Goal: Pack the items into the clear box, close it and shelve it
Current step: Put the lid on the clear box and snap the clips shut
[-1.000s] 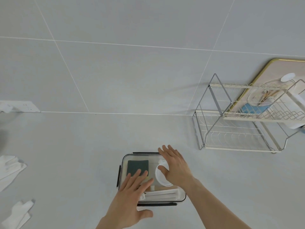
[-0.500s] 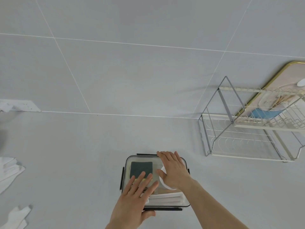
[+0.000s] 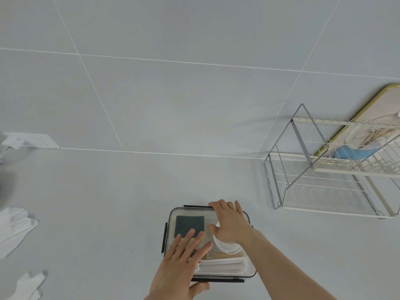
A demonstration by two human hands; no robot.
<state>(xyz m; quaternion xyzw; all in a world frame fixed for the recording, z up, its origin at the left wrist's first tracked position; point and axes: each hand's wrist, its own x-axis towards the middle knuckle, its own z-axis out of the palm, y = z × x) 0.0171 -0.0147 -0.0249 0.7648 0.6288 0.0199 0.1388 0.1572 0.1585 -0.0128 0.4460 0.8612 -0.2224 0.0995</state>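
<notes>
The clear box [image 3: 249, 272] with black side latches sits on the grey counter near the bottom middle, its clear lid on top. Through the lid I see a dark green sponge [image 3: 189, 223], a white round cup [image 3: 227, 247] and folded white cloth [image 3: 223, 266]. My left hand [image 3: 181, 267] lies flat on the near left part of the lid, fingers spread, thumb at the front edge. Spread just as flat, my right hand [image 3: 231, 224] rests on the far right part of the lid, fingertips at the back edge.
A two-tier wire dish rack [image 3: 329, 187] stands at the right against the tiled wall, with a gold-rimmed tray [image 3: 365, 105] leaning behind it. White cloths [image 3: 15, 230] and a white glove [image 3: 28, 286] lie at the left. A wall socket [image 3: 34, 140] is at far left.
Both hands stay flat on the lid; my right hand has slid toward the box's far right edge. The view has shifted slightly, so the rack sits further right.
</notes>
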